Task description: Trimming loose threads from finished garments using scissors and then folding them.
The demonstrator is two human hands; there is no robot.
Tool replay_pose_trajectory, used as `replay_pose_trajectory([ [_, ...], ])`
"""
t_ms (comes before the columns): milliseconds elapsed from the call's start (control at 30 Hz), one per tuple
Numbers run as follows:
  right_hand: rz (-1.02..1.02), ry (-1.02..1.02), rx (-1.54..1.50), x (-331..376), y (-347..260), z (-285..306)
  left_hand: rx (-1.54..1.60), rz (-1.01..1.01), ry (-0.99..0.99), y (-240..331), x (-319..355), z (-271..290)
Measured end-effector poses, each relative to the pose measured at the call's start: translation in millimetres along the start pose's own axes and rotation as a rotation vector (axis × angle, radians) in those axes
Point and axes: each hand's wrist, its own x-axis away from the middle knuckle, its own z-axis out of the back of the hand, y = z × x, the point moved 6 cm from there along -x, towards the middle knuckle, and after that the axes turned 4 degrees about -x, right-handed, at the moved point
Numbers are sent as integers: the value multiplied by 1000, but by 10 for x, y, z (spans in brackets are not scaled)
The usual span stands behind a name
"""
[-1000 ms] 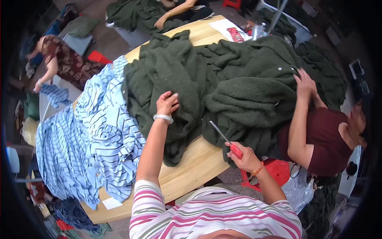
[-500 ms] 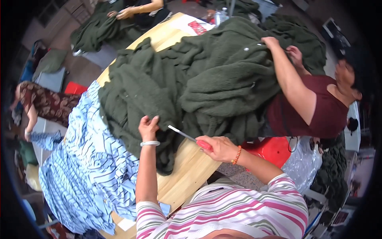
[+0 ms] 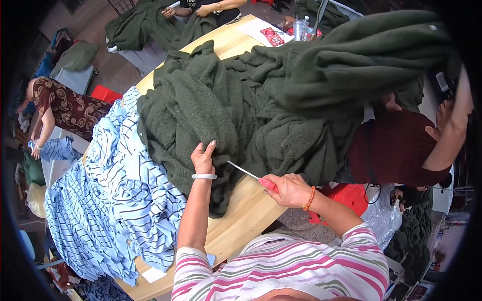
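My left hand (image 3: 203, 158) grips a fold of the dark green fleece garment (image 3: 211, 110) heaped on the wooden table (image 3: 246, 215). A pale bangle sits on that wrist. My right hand (image 3: 288, 189) holds small scissors with a red handle (image 3: 251, 175), their blades pointing left toward the fleece beside my left hand. An orange bead bracelet is on the right wrist.
A pile of blue striped shirts (image 3: 115, 195) covers the table's left side. A person in a maroon top (image 3: 396, 150) at the right lifts a bundle of green fleece (image 3: 361, 60). Another person (image 3: 60, 108) bends at the left. Hands (image 3: 201, 9) work more fleece at the far end.
The view has swung and drawn closer. The person at the right has raised the fleece bundle higher. My right hand has brought the scissors in nearer to my left hand.
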Motion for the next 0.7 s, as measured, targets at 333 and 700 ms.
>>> replay_pose_trajectory([
  [333,173,170,-179,-219,-95,93,129,117,-5,276,-380,65],
  [700,38,34,14,-568,-123,139,21,71,-117,134,-416,141],
])
